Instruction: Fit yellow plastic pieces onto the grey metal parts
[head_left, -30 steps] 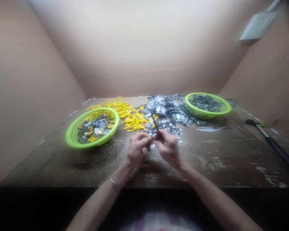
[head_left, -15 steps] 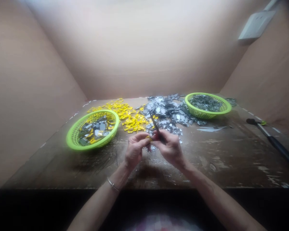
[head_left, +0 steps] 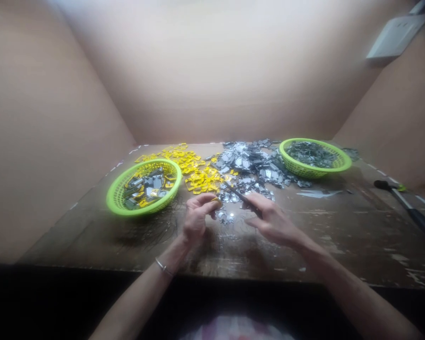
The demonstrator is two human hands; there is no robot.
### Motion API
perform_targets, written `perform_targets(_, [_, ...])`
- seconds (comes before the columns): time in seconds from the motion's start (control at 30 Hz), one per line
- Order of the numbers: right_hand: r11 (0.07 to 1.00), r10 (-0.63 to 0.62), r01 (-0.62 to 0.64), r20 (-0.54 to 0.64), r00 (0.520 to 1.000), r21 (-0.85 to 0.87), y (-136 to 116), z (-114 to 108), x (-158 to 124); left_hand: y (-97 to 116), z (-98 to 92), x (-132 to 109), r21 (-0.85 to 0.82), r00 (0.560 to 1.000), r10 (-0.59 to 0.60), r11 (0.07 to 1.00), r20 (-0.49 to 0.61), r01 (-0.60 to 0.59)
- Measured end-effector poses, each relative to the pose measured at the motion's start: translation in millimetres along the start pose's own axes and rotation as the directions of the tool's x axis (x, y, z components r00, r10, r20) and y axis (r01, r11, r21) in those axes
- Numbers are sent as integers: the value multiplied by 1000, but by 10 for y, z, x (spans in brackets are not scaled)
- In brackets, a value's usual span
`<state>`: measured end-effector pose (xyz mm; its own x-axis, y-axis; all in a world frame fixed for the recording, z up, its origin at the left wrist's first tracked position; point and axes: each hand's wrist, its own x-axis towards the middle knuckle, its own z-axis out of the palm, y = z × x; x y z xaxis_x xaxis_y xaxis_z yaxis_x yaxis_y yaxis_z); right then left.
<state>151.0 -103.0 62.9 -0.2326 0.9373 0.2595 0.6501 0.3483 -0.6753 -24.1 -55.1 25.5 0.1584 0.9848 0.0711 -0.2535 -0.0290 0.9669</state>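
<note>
Fingers of the left hand [head_left: 196,219] pinch a small yellow plastic frame [head_left: 215,199], those of the right hand [head_left: 272,222] close narrowly on a slim dark tool [head_left: 246,200], and loose yellow plastic frames [head_left: 202,182] and silver metal pieces [head_left: 250,163] lie heaped between two part-filled lime-green plastic baskets [head_left: 141,211] [head_left: 313,175].

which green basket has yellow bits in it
The green basket nearer the left hand: it holds yellow pieces among grey ones, while the other green basket shows only grey pieces.
</note>
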Motion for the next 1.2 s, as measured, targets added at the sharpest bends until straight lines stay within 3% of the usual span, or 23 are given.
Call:
perform_targets(0.1, [999,-23,28,165,986,-31,44,-67,-50,-16,-49,7,56,1000,7,998,-3,-6])
perform_targets(0.2, [998,-28,40,238,971,-43,62,-47,-65,-42,-48,-2,84,1000,6,996,6,-6])
perform_targets(0.43, [998,-44,56,286,957,-33,139,-26,-19,-36,-47,-12,121,999,-47,992,28,43])
perform_targets(0.67, [997,-46,58,209,977,-47,187,-33,16,37,-112,10,268,957,-241,944,163,192])
perform_targets(0.77, [997,-53,67,244,968,-47,188,-19,32,-1,-116,9,291,961,-215,944,173,158])
perform_targets(0.97, [992,-71,98,302,951,-77,232,20,58,-101,-109,-42,345,992,-111,935,59,84])
perform_targets(1.2, [983,-63,118,346,936,-141,279,41,86,-167,-115,-10,415,992,-97,908,77,56])
